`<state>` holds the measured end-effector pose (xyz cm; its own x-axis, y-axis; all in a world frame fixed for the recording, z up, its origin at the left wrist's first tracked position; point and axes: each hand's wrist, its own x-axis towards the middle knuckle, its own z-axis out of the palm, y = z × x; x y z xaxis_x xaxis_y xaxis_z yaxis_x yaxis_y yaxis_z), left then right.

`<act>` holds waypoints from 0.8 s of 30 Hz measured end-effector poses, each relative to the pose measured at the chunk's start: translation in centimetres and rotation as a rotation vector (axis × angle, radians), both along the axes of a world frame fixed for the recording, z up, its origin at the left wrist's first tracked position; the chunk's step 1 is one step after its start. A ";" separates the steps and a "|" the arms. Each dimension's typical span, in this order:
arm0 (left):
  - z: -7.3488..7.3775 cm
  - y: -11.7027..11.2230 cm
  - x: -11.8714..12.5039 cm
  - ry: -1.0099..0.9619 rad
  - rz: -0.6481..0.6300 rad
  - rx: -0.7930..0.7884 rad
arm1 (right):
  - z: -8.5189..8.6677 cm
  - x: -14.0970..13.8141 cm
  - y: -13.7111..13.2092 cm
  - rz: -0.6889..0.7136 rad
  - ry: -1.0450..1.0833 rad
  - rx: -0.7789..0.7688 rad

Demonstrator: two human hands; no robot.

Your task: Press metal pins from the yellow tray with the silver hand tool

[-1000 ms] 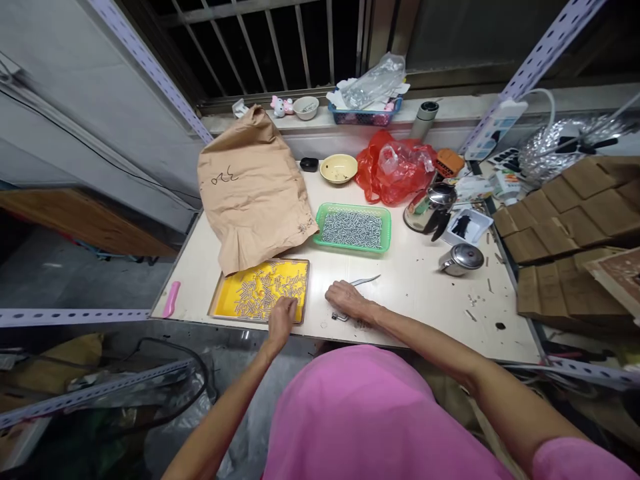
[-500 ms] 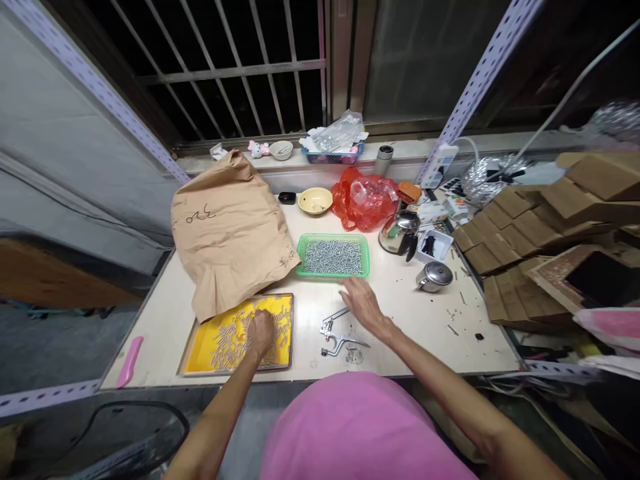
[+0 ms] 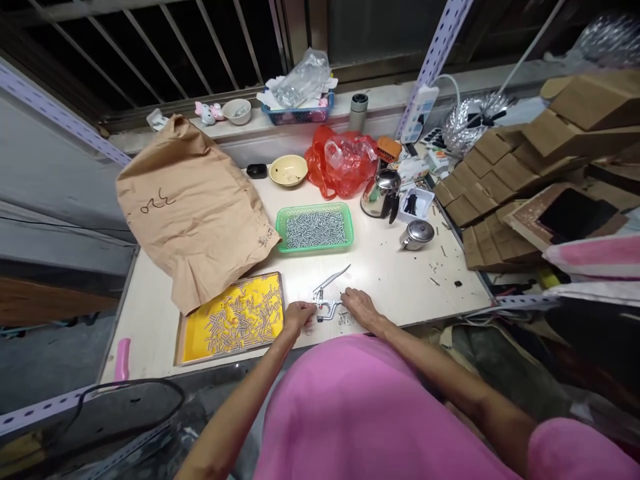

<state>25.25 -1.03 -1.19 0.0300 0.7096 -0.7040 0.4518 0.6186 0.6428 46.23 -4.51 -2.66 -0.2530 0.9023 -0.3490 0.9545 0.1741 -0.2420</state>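
Observation:
Silver hand pliers (image 3: 331, 275) with a C-shaped jaw lie between my hands near the table's front edge, their long upper handle pointing away to the right. My left hand (image 3: 299, 315) is closed in a pinch beside the jaw; whatever its fingertips hold is too small to make out. My right hand (image 3: 361, 305) has its fingers curled over the lower handle, hiding the end of it. To the left is a yellow-lined tray (image 3: 193, 343) scattered with small metal pins (image 3: 240, 327). Behind the pliers sits a green basket (image 3: 315, 249) full of short metal pieces (image 3: 317, 229).
A big brown paper bag (image 3: 195, 207) leans over the tray's back corner. Farther back are a yellow bowl (image 3: 289, 171), a red plastic bag (image 3: 340, 160), a steel kettle (image 3: 380, 195) and a lidded metal cup (image 3: 417, 235). Cardboard boxes (image 3: 530, 180) are stacked at right.
My left hand has left the pins in the tray and come right to the pliers' jaw. My right hand has come back from the green basket onto the lower handle. The view has shifted.

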 end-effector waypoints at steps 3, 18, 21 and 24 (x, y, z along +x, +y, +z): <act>-1.0 -0.7 1.4 0.004 0.003 -0.044 | 0.1 0.7 0.6 -0.005 -0.031 -0.008; -0.8 -0.4 3.3 0.171 -0.081 -0.092 | 0.5 1.2 0.3 -0.042 0.004 0.033; -1.0 0.3 3.4 0.222 -0.172 -0.113 | 0.3 1.1 0.2 -0.050 0.010 0.035; -1.1 0.8 3.5 0.269 -0.234 -0.140 | 0.2 1.0 0.1 -0.058 0.022 0.023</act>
<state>28.72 -0.20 -2.32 -0.0191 0.6021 -0.7982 0.7321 0.5521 0.3990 47.25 -4.40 -2.51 -0.2074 0.9234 -0.3230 0.9578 0.1244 -0.2592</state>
